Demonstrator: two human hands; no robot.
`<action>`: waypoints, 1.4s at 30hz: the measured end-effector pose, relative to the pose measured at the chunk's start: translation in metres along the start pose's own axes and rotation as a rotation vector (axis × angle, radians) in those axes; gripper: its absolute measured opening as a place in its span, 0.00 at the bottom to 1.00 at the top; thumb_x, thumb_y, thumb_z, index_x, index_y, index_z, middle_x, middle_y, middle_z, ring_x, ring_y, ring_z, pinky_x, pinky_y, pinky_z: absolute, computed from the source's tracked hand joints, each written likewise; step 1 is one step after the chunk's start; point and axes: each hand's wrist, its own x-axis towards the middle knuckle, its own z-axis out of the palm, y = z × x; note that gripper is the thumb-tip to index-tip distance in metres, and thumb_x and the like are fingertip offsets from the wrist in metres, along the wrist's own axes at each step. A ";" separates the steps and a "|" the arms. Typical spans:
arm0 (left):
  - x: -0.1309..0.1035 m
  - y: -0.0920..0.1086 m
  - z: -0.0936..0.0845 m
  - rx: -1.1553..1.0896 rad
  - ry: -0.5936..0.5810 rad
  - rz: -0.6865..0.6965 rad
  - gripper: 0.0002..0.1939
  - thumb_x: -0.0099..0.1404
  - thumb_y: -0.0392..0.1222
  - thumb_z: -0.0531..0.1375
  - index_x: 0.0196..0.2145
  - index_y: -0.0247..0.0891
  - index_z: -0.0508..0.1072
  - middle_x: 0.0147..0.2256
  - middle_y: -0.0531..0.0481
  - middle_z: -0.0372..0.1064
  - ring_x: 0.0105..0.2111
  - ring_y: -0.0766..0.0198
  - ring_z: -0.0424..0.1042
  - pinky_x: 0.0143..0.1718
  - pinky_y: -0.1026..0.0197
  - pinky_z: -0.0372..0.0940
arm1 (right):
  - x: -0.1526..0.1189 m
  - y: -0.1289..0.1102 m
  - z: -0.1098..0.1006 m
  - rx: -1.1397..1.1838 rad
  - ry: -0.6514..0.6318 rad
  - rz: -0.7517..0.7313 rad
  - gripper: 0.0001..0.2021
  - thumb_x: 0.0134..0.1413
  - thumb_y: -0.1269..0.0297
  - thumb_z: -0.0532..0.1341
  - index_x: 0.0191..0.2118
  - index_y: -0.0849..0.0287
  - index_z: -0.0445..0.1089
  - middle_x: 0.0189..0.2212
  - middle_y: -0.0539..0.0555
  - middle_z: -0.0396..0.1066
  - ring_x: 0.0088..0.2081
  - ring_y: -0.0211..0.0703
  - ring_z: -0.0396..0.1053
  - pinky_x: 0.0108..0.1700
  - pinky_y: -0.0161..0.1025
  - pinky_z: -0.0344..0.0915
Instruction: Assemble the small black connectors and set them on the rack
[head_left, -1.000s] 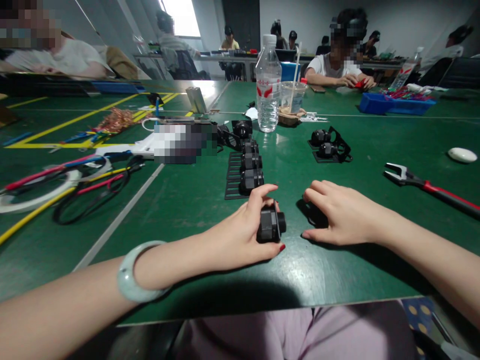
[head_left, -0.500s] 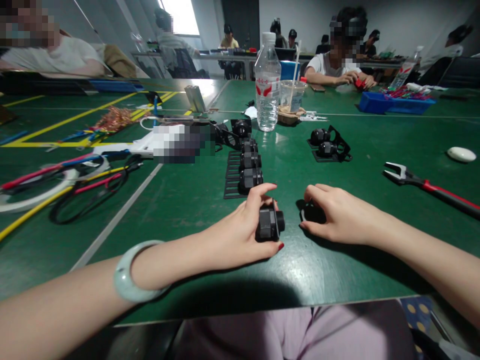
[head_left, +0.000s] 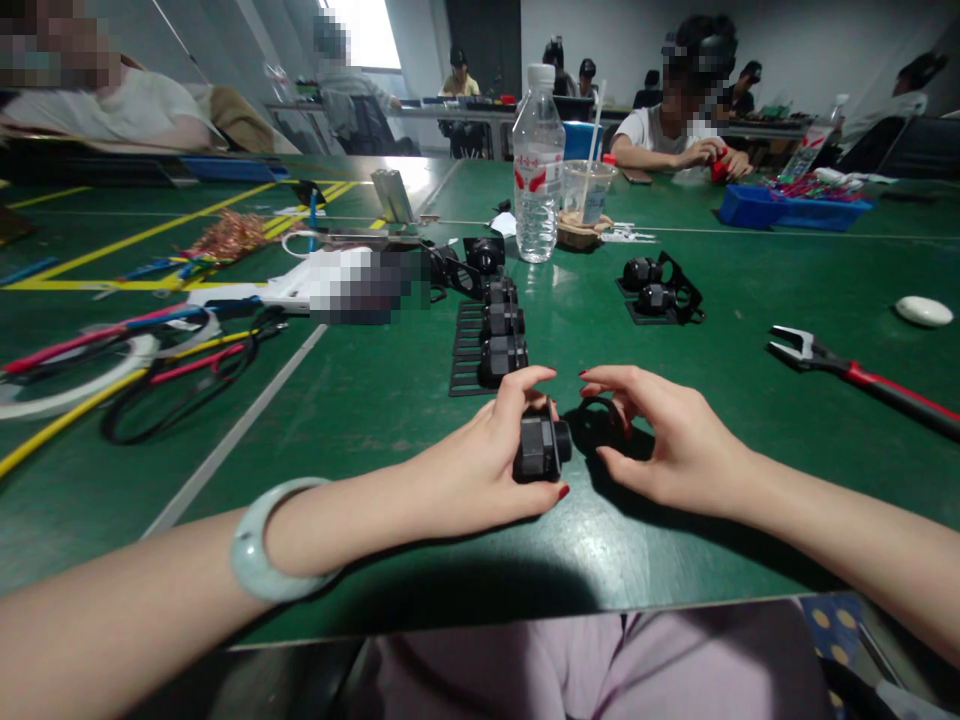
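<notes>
My left hand point(head_left: 487, 460), with a pale green bangle point(head_left: 255, 545) on its wrist, is closed around a black cable gland point(head_left: 536, 447). The gland lies sideways, its narrower round end pointing right. To its right, my right hand point(head_left: 667, 430) has thumb and forefinger apart in a wide curve. A thin black ring point(head_left: 598, 402) is at those fingertips, partly lost in shadow; whether the fingers touch it I cannot tell. Just beyond my left hand is a row of similar black glands point(head_left: 504, 358) with slotted black plates point(head_left: 466, 350).
Two more black glands point(head_left: 655, 297) stand farther right. Red-handled pliers point(head_left: 847, 365) and a white oval object point(head_left: 924, 310) lie at the right. A water bottle point(head_left: 536, 180) and a plastic cup point(head_left: 589, 190) stand behind; loose cables point(head_left: 135, 385) lie left. People sit beyond.
My right hand has spread its fingers and moved slightly left, the forefinger reaching out, so the black ring shows more. My left hand keeps the gland almost where it was.
</notes>
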 end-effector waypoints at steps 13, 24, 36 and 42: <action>0.000 0.003 -0.001 0.025 -0.009 -0.010 0.36 0.50 0.39 0.59 0.52 0.38 0.45 0.45 0.42 0.57 0.45 0.57 0.63 0.45 0.53 0.60 | -0.005 -0.007 0.015 0.216 -0.015 0.049 0.26 0.41 0.68 0.61 0.49 0.57 0.56 0.40 0.55 0.67 0.32 0.37 0.67 0.34 0.36 0.67; 0.000 0.000 0.000 0.010 -0.006 -0.029 0.37 0.49 0.39 0.60 0.52 0.39 0.44 0.45 0.41 0.57 0.45 0.56 0.63 0.46 0.51 0.59 | -0.003 -0.003 0.018 0.266 0.022 0.103 0.20 0.39 0.63 0.64 0.41 0.57 0.62 0.36 0.53 0.69 0.37 0.40 0.69 0.39 0.38 0.67; 0.000 0.000 0.000 0.022 -0.003 -0.008 0.37 0.50 0.40 0.60 0.53 0.39 0.44 0.44 0.42 0.58 0.45 0.57 0.63 0.45 0.53 0.59 | -0.001 -0.001 0.019 0.127 0.085 -0.045 0.17 0.40 0.60 0.64 0.38 0.59 0.64 0.35 0.55 0.68 0.38 0.42 0.66 0.40 0.39 0.65; 0.000 0.000 0.001 0.037 -0.005 0.003 0.37 0.50 0.40 0.59 0.53 0.39 0.44 0.44 0.43 0.58 0.45 0.58 0.62 0.46 0.53 0.59 | -0.002 -0.001 0.019 0.088 0.096 -0.103 0.16 0.42 0.60 0.63 0.39 0.59 0.64 0.36 0.56 0.67 0.39 0.42 0.66 0.40 0.39 0.66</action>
